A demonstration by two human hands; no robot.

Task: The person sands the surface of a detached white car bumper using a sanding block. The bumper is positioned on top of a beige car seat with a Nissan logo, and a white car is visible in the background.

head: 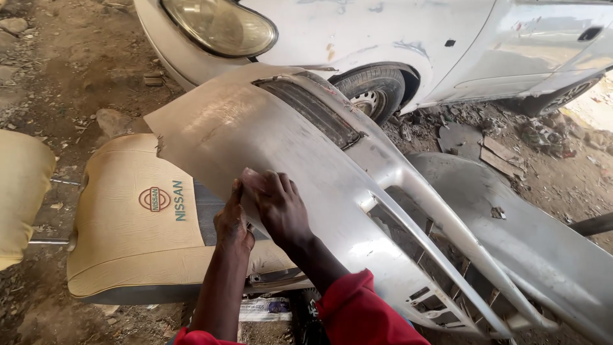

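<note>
A white car (pixel 383 32) stands across the top of the scene on bare dirt ground (pixel 76 70), its yellowed headlight (pixel 220 25) and a front wheel (pixel 373 92) showing behind the work. In front of it, a detached silver-grey car bumper (pixel 332 179) lies tilted across the middle of the view, its dull, scuffed face turned up, its open grille slots (pixel 440 262) towards the lower right. One end of the bumper rests over a tan car seat (pixel 128 230) lying flat on the ground, with a second tan cushion (pixel 22 191) at the left edge. A dark curved panel (pixel 543 236) lies beside the bumper on the right, and scraps of debris (pixel 504 156) are scattered near the car's wheel.

The person, in red sleeves (pixel 361 313), works at the bumper's lower edge. The right hand (pixel 281 207) lies flat on the bumper's face, fingers together and pressed down on a small pale piece (pixel 252 180), seemingly sandpaper, just showing past the fingertips. The left hand (pixel 233 223) grips the bumper's lower edge just beside it, thumb up against the surface; its other fingers are hidden behind the edge. The two hands are touching.
</note>
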